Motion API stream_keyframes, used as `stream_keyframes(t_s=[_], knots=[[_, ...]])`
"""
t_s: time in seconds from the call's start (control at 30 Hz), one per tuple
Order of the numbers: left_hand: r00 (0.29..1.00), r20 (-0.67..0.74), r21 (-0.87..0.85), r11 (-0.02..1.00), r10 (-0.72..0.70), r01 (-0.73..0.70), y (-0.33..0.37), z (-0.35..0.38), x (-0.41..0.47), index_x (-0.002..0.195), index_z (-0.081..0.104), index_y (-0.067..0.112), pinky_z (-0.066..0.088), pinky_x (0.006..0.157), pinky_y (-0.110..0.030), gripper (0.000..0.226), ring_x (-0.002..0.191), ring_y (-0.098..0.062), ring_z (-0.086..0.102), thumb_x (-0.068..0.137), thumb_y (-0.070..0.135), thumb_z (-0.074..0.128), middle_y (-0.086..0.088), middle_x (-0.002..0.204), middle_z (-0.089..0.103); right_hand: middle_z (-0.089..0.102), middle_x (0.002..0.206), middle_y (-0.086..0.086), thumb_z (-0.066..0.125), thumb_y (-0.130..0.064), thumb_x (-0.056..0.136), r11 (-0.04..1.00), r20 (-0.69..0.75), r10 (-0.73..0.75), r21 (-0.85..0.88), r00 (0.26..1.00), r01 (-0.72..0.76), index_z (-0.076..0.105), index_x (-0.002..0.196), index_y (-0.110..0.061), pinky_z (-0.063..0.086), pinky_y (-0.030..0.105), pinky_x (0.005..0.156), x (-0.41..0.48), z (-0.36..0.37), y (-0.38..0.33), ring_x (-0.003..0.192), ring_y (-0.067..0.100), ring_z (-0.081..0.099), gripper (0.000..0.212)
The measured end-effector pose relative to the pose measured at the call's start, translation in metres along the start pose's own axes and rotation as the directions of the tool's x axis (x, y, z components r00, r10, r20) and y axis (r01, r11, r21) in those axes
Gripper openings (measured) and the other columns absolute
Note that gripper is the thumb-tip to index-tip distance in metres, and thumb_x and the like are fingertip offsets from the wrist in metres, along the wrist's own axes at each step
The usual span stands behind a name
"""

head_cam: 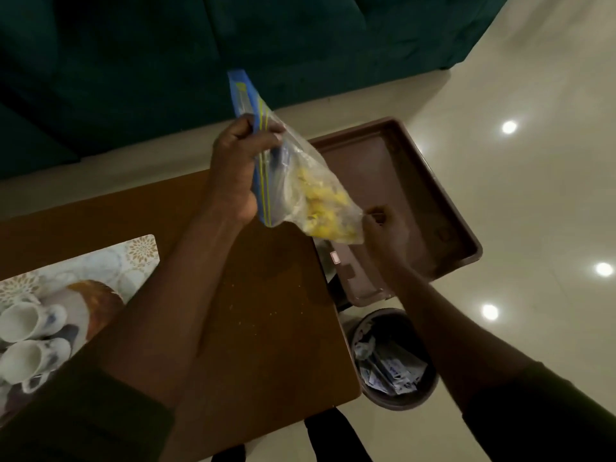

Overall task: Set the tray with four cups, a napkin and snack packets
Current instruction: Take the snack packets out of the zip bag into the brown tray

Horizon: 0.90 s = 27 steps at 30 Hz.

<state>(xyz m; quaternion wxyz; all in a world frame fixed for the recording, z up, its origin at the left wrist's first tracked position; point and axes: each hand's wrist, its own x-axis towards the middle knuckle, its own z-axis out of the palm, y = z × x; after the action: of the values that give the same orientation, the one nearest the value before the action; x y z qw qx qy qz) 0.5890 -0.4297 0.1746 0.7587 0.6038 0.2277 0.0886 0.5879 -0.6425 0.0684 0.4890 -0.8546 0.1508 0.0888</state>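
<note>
Left hand (233,168) grips snack bag (316,195) zip end, right hand (386,235) pinches its corner, tray (433,195) behind; bin (393,358) below, cups (26,341) on bench (266,328).

A dark green sofa (133,78) stands behind a brown wooden table (266,311) on a glossy cream floor (533,201) showing bright light spots (509,127)
</note>
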Motion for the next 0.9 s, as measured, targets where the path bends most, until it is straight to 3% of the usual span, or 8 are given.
stream_keyframes(t_s=[0.2, 0.37, 0.47, 0.53, 0.6, 0.7, 0.83, 0.9], knots=[[0.97, 0.206, 0.367, 0.909, 0.126, -0.196, 0.037, -0.039, -0.006, 0.071, 0.054, -0.006, 0.043, 0.065, -0.019, 0.01, 0.067, -0.008, 0.057, 0.068, 0.004, 0.055, -0.013, 0.071, 0.056, 0.071, 0.101, 0.004, 0.056, -0.019, 0.09, 0.992, 0.516, 0.027, -0.12, 0.856, 0.041, 0.069, 0.1, -0.019, 0.057, 0.043, 0.079, -0.048, 0.061, -0.023, 0.089, 0.024, 0.069, 0.017], [0.887, 0.462, 0.747, 0.548, -0.021, -0.376, 0.003, -0.055, -0.03, 0.079, 0.064, 0.014, 0.038, 0.059, -0.014, 0.007, 0.065, -0.009, 0.052, 0.077, 0.01, 0.069, -0.002, 0.076, 0.06, 0.066, 0.088, 0.011, 0.051, -0.04, 0.097, 0.971, 0.444, -0.005, 0.216, 0.896, -0.101, 0.067, 0.099, -0.005, 0.053, 0.039, 0.072, -0.061, 0.069, -0.02, 0.082, 0.024, 0.064, 0.039], [0.878, 0.455, 0.791, 0.522, -0.15, -0.32, -0.044, -0.048, -0.062, 0.08, 0.066, 0.002, 0.045, 0.064, -0.031, 0.015, 0.064, -0.018, 0.055, 0.08, 0.016, 0.07, -0.016, 0.076, 0.065, 0.072, 0.108, -0.005, 0.048, -0.054, 0.092, 0.899, 0.523, -0.107, 0.414, 0.845, -0.142, 0.054, 0.129, -0.015, 0.058, 0.028, 0.072, -0.06, 0.069, -0.024, 0.095, 0.013, 0.071, 0.054], [0.905, 0.39, 0.791, 0.565, -0.17, -0.235, -0.066, -0.042, -0.078, 0.084, 0.072, 0.004, 0.052, 0.065, -0.04, 0.023, 0.07, -0.021, 0.063, 0.082, 0.027, 0.07, -0.013, 0.077, 0.069, 0.069, 0.112, -0.025, 0.043, -0.065, 0.087, 0.822, 0.448, -0.257, 0.568, 0.856, -0.051, 0.039, 0.144, -0.001, 0.054, 0.031, 0.093, -0.051, 0.059, -0.017, 0.118, 0.021, 0.063, 0.086], [0.937, 0.324, 0.776, 0.603, -0.132, -0.184, -0.075, -0.037, -0.085, 0.082, 0.073, 0.005, 0.05, 0.063, -0.042, 0.037, 0.066, -0.023, 0.062, 0.089, 0.039, 0.062, -0.013, 0.073, 0.069, 0.066, 0.124, -0.013, 0.048, -0.08, 0.073, 0.893, 0.46, -0.216, 0.45, 0.861, -0.016, 0.04, 0.147, -0.017, 0.054, 0.035, 0.094, -0.061, 0.052, -0.015, 0.122, 0.022, 0.06, 0.098], [0.976, 0.218, 0.765, 0.623, -0.014, -0.162, -0.073, -0.033, -0.082, 0.066, 0.067, 0.001, 0.036, 0.049, -0.036, 0.053, 0.049, -0.023, 0.053, 0.097, 0.04, 0.051, -0.011, 0.053, 0.056, 0.074, 0.112, -0.003, 0.044, -0.085, 0.072, 0.851, 0.508, -0.025, 0.462, 0.861, -0.248, 0.066, 0.121, -0.035, 0.059, 0.026, 0.068, -0.044, 0.061, -0.033, 0.103, 0.017, 0.071, 0.073], [0.991, 0.131, 0.705, 0.699, 0.039, -0.121, -0.066, -0.034, -0.071, 0.05, 0.049, 0.009, 0.022, 0.042, -0.021, 0.057, 0.038, -0.01, 0.032, 0.097, 0.041, 0.052, 0.002, 0.042, 0.034, 0.075, 0.08, -0.001, 0.052, -0.046, 0.095, 0.876, 0.385, -0.108, 0.474, 0.917, -0.095, 0.074, 0.095, -0.019, 0.054, 0.022, 0.057, -0.053, 0.066, -0.054, 0.071, 0.012, 0.072, 0.035], [0.992, 0.114, 0.693, 0.71, 0.06, -0.123, -0.065, -0.035, -0.067, 0.058, 0.053, 0.005, 0.03, 0.048, -0.025, 0.051, 0.045, -0.013, 0.038, 0.096, 0.039, 0.055, -0.003, 0.049, 0.043, 0.072, 0.072, -0.003, 0.049, -0.034, 0.1, 0.875, 0.359, -0.137, 0.482, 0.923, -0.058, 0.069, 0.093, -0.011, 0.053, 0.022, 0.056, -0.057, 0.064, -0.058, 0.065, 0.009, 0.069, 0.031]])
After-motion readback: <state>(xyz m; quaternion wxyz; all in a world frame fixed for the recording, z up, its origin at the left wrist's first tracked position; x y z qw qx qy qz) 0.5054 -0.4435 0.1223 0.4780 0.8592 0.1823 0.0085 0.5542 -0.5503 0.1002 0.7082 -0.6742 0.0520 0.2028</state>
